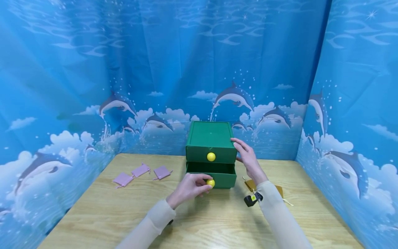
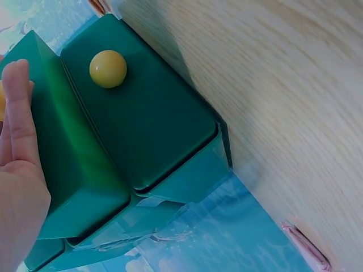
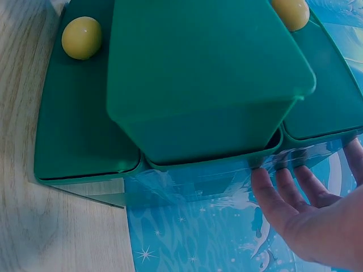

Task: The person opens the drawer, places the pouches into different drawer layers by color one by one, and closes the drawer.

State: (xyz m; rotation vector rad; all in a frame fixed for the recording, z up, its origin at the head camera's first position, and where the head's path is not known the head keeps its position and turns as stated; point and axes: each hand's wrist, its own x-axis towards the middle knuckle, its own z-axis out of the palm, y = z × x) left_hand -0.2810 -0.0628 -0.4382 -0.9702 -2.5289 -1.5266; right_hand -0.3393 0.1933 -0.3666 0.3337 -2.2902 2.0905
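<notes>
A green drawer cabinet [image 1: 211,134] with round yellow knobs stands at the back of the table. Its middle drawer [image 3: 207,62] sticks out, while the top drawer [image 1: 196,154] and the bottom drawer [image 2: 144,119] are closed. My left hand [image 1: 193,185] pinches the yellow knob [image 1: 210,183] of the pulled-out drawer between thumb and fingers. On the cabinet's right side my right hand [image 1: 248,158] rests, its fingers [image 3: 275,201] extended against the side wall. What shows of the drawer's inside is dark.
Left of the cabinet lie three small pink drawstring pouches, one of them a pouch [image 1: 161,172] close by. A brown pouch [image 1: 250,185] lies on the right, partly hidden under my right forearm. A blue dolphin curtain [image 1: 174,69] hangs behind the wooden table [image 1: 102,221].
</notes>
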